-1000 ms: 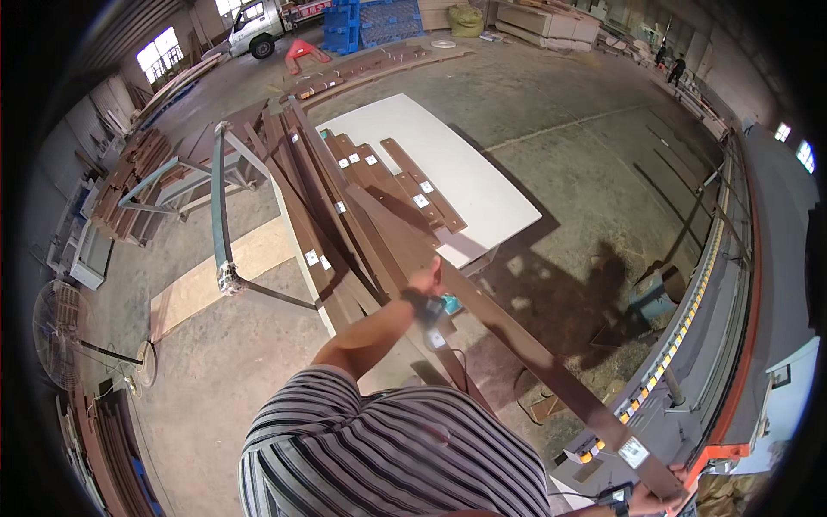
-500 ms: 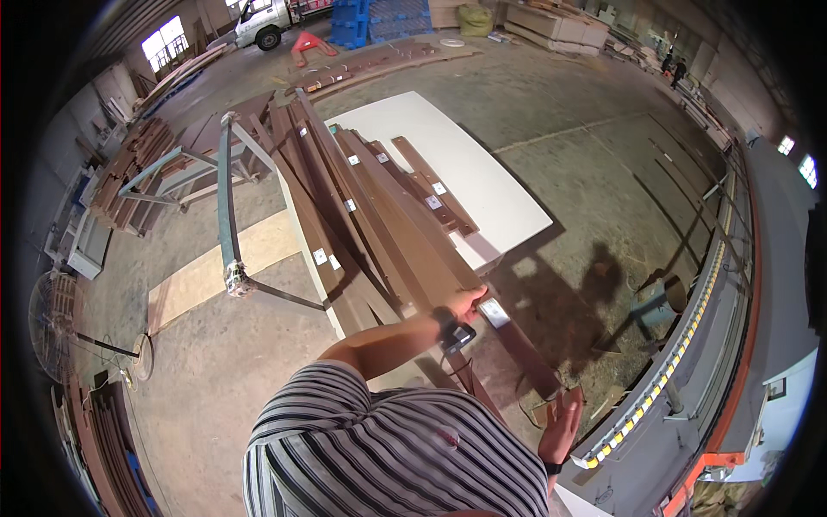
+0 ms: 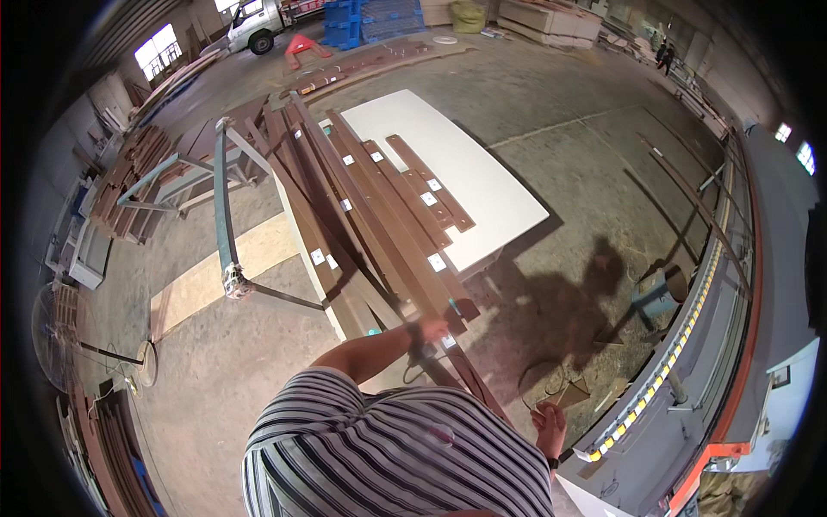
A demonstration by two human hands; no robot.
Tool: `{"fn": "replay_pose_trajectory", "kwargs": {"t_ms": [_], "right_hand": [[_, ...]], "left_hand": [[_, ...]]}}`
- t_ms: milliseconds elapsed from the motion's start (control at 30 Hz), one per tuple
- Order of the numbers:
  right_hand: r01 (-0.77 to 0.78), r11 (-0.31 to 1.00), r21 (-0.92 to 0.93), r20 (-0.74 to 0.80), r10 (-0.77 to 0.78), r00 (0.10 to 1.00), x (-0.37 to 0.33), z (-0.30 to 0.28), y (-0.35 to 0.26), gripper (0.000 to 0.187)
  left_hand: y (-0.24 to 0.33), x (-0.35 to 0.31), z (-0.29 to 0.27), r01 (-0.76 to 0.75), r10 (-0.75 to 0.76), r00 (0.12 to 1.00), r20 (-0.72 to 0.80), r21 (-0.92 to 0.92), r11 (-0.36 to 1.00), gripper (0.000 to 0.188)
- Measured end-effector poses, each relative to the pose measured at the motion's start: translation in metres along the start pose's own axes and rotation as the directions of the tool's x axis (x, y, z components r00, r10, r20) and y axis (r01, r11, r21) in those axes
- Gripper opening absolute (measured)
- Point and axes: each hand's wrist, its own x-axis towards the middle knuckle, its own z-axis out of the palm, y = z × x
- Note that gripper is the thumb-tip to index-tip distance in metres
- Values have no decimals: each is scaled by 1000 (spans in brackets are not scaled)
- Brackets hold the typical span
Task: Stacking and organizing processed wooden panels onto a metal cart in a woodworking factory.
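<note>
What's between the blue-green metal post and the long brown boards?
Head view: a pale sheet on the floor, plus a dark bar reaching toward the boards.

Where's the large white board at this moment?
Near the middle of the head view: the white board lies right of the long brown planks, with shorter brown strips along its left side.

Head view, my notes. I read the torso at 6 o'clock. Left elbow bent; left forearm reaches across, directed between 2 and 3 o'clock. I have the left hand just off centre toward 6 o'clock; it is blurred, so I cannot read its finger pose. Right hand sits between 4 and 5 o'clock, well apart from the left, fingers loosely bent, directed near 12 o'clock above the right wrist.
</note>
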Motion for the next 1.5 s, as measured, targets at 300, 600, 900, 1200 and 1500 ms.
{"fn": "replay_pose_trajectory", "kwargs": {"t_ms": [300, 600, 900, 1200, 1500], "right_hand": [[-60, 997, -52, 143, 67, 987, 9, -20, 8, 28], [-107, 984, -139, 134, 126, 983, 13, -26, 25, 24], [-42, 979, -201, 195, 82, 977, 23, -16, 11, 25], [80, 986, -144, 261, -40, 965, 36, -13, 49, 25], [262, 753, -604, 205, -171, 964, 13, -14, 22, 23]], "left_hand": [[-71, -24, -34, -35, 41, 997, 66, -85, 996, 27], [18, -33, -5, 217, -274, 961, 25, -681, 699, 11], [177, -91, 48, -86, 70, 996, -50, -538, 839, 24], [408, -239, 107, -719, 846, 510, 157, -461, 519, 37], [474, -337, 175, -570, 872, -153, 465, -762, 306, 54]]}}
